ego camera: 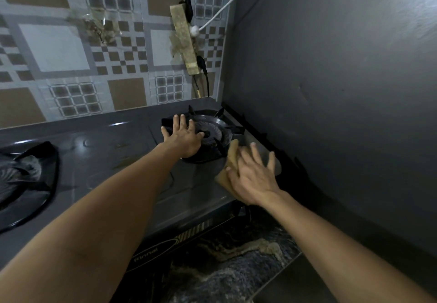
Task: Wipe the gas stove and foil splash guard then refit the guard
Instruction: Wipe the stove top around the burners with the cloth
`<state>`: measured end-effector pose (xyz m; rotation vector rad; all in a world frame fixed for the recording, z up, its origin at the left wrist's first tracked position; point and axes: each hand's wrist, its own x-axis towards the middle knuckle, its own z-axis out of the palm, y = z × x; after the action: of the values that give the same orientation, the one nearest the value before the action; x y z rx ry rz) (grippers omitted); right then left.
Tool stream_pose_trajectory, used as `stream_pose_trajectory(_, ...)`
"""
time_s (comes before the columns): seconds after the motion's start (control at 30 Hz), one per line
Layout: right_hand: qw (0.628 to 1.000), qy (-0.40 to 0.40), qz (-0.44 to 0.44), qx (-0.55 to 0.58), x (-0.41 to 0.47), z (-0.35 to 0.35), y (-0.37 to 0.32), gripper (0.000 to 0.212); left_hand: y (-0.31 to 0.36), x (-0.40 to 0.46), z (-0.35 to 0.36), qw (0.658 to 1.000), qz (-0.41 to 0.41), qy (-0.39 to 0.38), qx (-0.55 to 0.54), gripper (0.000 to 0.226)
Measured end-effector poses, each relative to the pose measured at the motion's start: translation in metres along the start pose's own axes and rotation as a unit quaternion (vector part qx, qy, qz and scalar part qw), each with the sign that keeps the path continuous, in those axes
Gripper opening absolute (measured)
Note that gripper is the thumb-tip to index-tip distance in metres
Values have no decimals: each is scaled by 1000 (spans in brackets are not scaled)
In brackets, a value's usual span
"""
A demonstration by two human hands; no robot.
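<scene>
Both hands flat: left hand on burner grate, right hand pressing cloth.

left burner cropped, cloth partly hidden

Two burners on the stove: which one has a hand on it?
The right-hand burner, by the grey side wall. The left hand lies flat on its pan support, the right hand wipes beside it. The burner at the left edge is untouched.

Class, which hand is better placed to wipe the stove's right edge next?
Right. The right hand already presses the cloth flat on the stove top beside that edge, while the left hand rests on the burner grate.
</scene>
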<state>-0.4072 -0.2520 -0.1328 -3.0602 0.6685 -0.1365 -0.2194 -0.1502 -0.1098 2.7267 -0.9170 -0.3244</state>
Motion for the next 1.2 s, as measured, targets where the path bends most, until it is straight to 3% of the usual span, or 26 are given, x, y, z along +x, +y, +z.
stream_pose_trajectory(0.13, 997, 44, -55, 39, -17, 10, -27, 70, 1, 1, 0, 1000, -6, 6, 19, 67)
stream_pose_trajectory(0.3, 992, 82, -97, 24, -17, 11, 5, 64, -1, 3, 1, 1000, -11, 10, 7, 69)
stream_pose_trajectory(0.4, 997, 72, 4, 12, 3, 12, 44, 65, -1, 2, 1, 1000, -5, 10, 0, 70)
stream_pose_trajectory(0.5, 992, 72, 72, 78, 13, 17, 61, 58, -1, 3, 0, 1000, -4, 8, -3, 70)
stream_pose_trajectory(0.63, 943, 185, 207, 181, -6, 34, 34, 68, 0, 3, 1, 1000, -2, 5, -8, 70)
stream_pose_trajectory(0.73, 922, 180, 280, 196, -18, 40, 9, 70, 1, 2, 0, 1000, -7, 2, -20, 70)
stream_pose_trajectory(0.83, 952, 156, 228, 132, -28, 38, -8, 79, 1, -2, -3, 999, -4, -10, -41, 72)
stream_pose_trajectory(0.97, 992, 91, 74, 34, -35, 27, -26, 82, -9, -11, -10, 999, 19, -15, -32, 77)
stream_pose_trajectory(1.2, 994, 66, -79, 43, -38, 14, -89, 89, -77, -39, -38, 997, -11, 73, 6, 77)
